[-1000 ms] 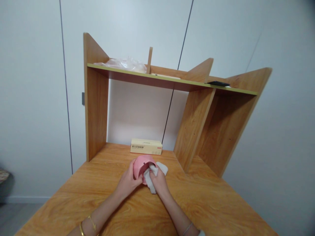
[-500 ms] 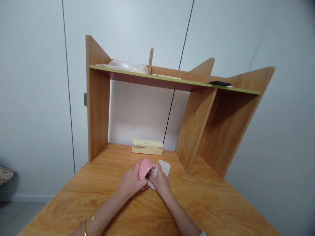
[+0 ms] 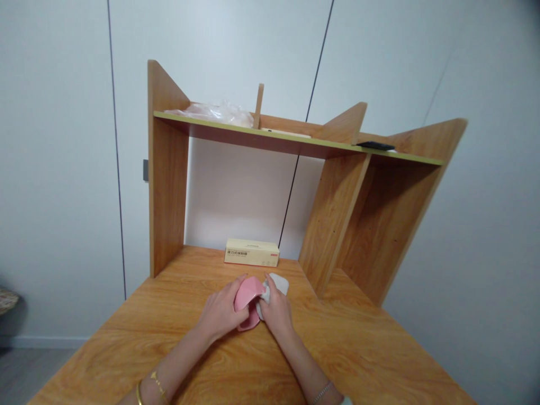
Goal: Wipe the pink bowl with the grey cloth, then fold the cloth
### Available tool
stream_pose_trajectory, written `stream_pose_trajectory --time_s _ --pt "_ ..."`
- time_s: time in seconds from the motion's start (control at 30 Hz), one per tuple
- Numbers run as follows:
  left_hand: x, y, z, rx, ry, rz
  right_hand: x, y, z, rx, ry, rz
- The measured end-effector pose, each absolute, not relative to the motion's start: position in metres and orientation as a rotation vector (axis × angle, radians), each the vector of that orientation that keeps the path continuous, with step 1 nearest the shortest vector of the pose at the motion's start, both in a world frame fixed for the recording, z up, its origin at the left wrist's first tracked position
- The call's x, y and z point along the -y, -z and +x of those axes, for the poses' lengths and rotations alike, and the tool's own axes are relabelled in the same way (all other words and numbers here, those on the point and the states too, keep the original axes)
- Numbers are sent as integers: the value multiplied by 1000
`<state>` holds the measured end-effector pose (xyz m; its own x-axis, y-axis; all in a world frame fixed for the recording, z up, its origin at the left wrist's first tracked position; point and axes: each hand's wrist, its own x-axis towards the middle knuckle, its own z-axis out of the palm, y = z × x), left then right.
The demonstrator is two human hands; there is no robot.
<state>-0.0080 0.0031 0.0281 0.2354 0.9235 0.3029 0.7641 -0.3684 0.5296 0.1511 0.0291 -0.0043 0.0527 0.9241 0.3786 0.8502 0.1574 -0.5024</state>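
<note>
Bowl, one, pink (image 3: 250, 289): held between the two hands, above the near part of the table (image 3: 236, 371); tipped, hollow side toward the right hand (image 3: 276, 308). No long axis to be made out. Whether its underside touches the table cannot be told.

Left hand (image 3: 221, 310): wrapped about the bowl's left side, fingers over the far wall, thumb at the near edge; grip firm on it, the nearer of the two.

Right hand: just right of the bowl's opening, fingers bent closed on the cloth; contact with the bowl itself cannot be told.

Cloth, one, pale (image 3: 279, 283): bunched under the right hand's fingers, part against the bowl's opening, part showing beyond the hand.

Box, one, cream, printed (image 3: 252, 253): beyond the bowl, apart from both hands, at the table's back. Nothing stands between the cloth and the bowl's opening.

Shelf (image 3: 295, 147): above; bears a clear bag (image 3: 221, 114) at left, a flat dark item (image 3: 376, 146) at right.
</note>
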Motion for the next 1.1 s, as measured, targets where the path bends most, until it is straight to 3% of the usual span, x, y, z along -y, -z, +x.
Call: stream_pose_trajectory --time_s 0.33,0.57,0.73,0.97,1.1 --pt "-10 -8 -7 -1430 -1028 2023 -41 26 148 1447 -531 -1367" --pt "-8 -19 -9 -1623 -893 2074 -31 5 142 1613 -235 -1830" --pt "-4 -22 -5 -1605 -873 2165 -25 -5 145 1749 -4 -1788" --pt "-1 -29 -2 -1675 -842 2142 -35 10 145 1736 -294 -1907" --pt "1 -31 1 -1712 -804 2167 -34 5 146 1722 -172 -1947"
